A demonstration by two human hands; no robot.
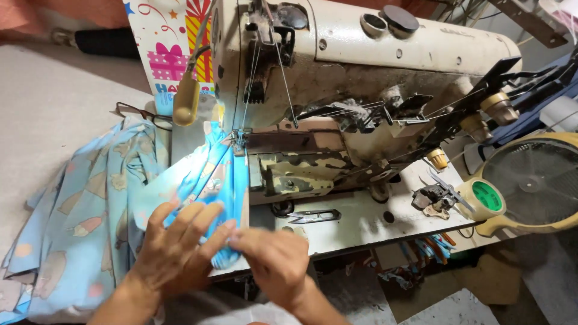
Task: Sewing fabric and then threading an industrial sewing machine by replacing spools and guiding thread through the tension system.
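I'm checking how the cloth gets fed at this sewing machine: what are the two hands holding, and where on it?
Both the left hand and the right hand pinch the near end of the blue fabric strip, which runs to the presser foot.

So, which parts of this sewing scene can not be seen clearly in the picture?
All in the head view:
- Blue cloth: its near end is hidden under the left hand and right hand.
- Needle: too small and lost in lamp glare.
- Glasses: partly covered by the cloth.
- Fan: cut off by the right edge.
- Sewing machine: its top is cut off by the upper edge.
- Both hands: motion-blurred.
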